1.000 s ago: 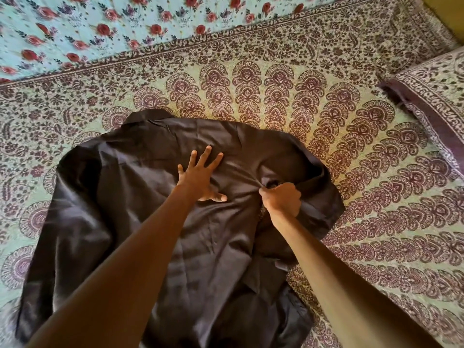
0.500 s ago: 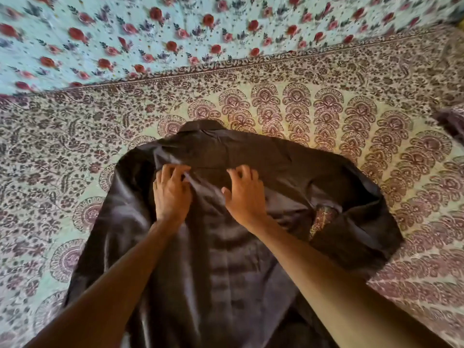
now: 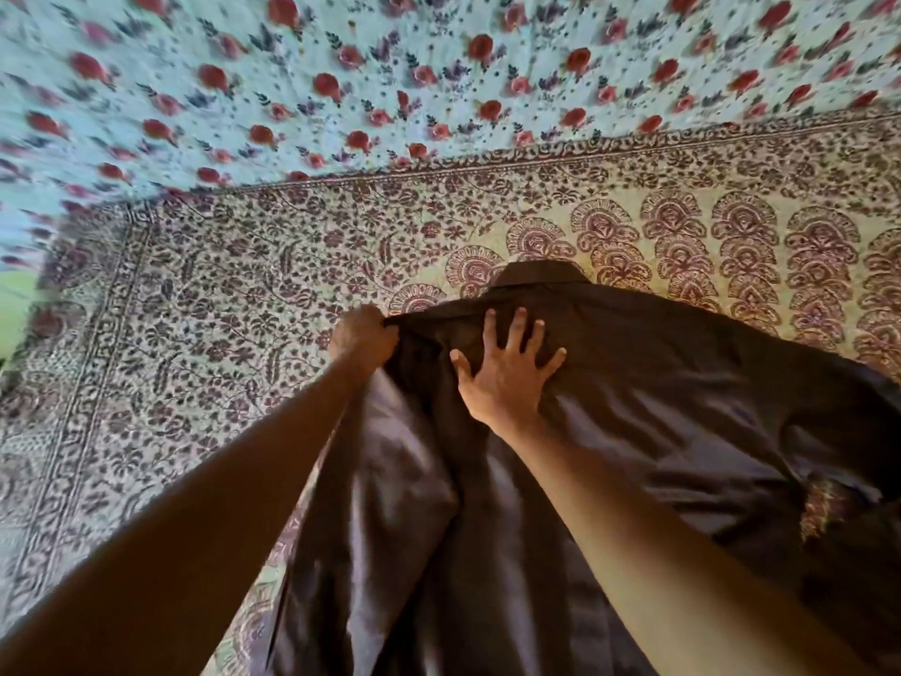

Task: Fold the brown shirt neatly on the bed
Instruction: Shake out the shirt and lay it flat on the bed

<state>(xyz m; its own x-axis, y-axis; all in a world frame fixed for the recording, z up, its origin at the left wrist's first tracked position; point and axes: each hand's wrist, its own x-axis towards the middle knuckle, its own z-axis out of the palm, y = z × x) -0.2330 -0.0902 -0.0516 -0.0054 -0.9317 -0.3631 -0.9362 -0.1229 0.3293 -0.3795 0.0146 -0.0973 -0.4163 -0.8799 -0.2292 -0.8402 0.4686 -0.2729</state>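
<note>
**Head view.** The brown shirt (image 3: 658,407) lay spread on the bed (image 3: 205,383). Its collar (image 3: 541,274) pointed away from me and its body ran down toward the lower edge of the view. The bed was covered by a cream bedspread (image 3: 731,226) printed with maroon leaves and fan motifs. Beyond the bedspread's bordered edge lay a pale blue sheet (image 3: 341,65) scattered with red roses, blurred in this view.

**Left hand.** My left hand (image 3: 363,336) was clenched round the shirt's left shoulder edge, near the collar, with the cloth bunched inside the fist. Below the fist, the left side of the shirt rose in long lengthwise folds with a pale sheen, running back alongside my forearm.

**Right hand.** My right hand (image 3: 504,378) grasped nothing. It lay palm down on the shirt just below the collar, its fingers (image 3: 489,329) straight and spread, the thumb toward my left hand. The two hands were near each other but apart, with a strip of dark cloth between them.

**Remaining cloth.** To the right of my right arm the shirt lay in soft, shallow creases. Near the right edge of the view a small gap (image 3: 824,509) in the cloth showed the bedspread's print.
</note>
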